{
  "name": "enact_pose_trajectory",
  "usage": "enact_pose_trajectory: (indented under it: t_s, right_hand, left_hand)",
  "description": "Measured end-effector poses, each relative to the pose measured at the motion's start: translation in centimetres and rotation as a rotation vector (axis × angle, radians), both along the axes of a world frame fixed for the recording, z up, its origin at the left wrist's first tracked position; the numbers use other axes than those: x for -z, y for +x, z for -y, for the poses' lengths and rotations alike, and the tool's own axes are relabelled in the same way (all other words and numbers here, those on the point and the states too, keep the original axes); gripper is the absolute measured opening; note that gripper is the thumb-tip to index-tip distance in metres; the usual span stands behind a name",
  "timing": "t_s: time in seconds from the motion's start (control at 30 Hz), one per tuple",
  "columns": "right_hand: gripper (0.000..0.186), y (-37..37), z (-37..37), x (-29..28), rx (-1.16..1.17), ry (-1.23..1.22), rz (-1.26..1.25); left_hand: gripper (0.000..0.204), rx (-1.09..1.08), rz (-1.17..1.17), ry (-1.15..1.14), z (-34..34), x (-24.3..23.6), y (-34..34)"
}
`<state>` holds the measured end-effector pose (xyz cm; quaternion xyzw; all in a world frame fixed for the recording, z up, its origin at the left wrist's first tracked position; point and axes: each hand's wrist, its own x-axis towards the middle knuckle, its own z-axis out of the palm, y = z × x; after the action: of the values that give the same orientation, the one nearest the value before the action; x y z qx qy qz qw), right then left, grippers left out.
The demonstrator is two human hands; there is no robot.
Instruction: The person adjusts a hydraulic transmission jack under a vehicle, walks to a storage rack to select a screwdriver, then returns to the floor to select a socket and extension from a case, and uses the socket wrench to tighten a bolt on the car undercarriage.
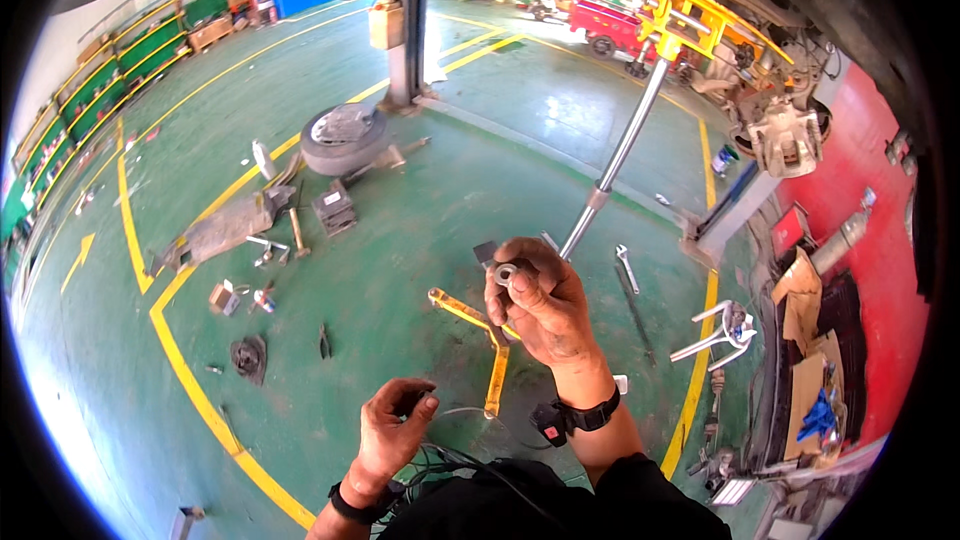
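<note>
Raised in front of me, my right hand (540, 305) pinches a small round metal ring (507, 275) with a hole through it, like a washer or bushing. Lower and to the left is my left hand (393, 427), its fingers curled in against the thumb. Whatever may be between those fingertips is too dark and small to make out. Behind my right hand are the yellow legs (497, 380) of a tall jack. Its shiny steel post (630, 130) leans up to a yellow head (690, 15) under the raised vehicle (840, 0).
A wheel (345, 140) lies at the far left, near a hammer (298, 230) and a metal plate (225, 230). Pliers (324, 342) and a wrench (627, 270) are on the green floor. A silver stool-like stand (725, 335) and cardboard (800, 310) sit right. Lift posts (408, 40) rise beyond.
</note>
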<state>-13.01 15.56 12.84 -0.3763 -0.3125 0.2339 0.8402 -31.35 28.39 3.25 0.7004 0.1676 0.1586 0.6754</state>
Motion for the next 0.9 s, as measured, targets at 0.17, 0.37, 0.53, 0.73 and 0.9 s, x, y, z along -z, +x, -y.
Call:
enact_pose_trajectory:
  t_s: [0.17,0.37,0.53,0.73,0.9]
  right_hand:
    - [0.022,-1.6,-2.4,1.2,-0.024,-0.122,0.038]
    - [0.023,-4.2,-2.8,10.0,-0.062,-0.466,-0.225]
    - [0.021,-6.4,-1.0,16.9,0.07,-0.733,-0.359]
    - [0.022,-7.5,1.2,20.7,0.205,-0.912,-0.498]
    - [0.024,-8.1,1.4,21.3,0.517,-0.964,-0.488]
  left_hand:
    - [0.017,0.101,0.045,0.031,-4.6,0.5,1.6]
    - [0.012,0.148,-0.064,-0.333,-5.0,2.5,2.8]
    - [0.017,0.336,-0.039,-0.549,-3.6,7.7,4.4]
    - [0.027,0.47,-0.095,-0.613,-1.8,12.8,6.1]
    - [0.023,0.603,-0.083,-0.497,-0.3,14.1,8.2]
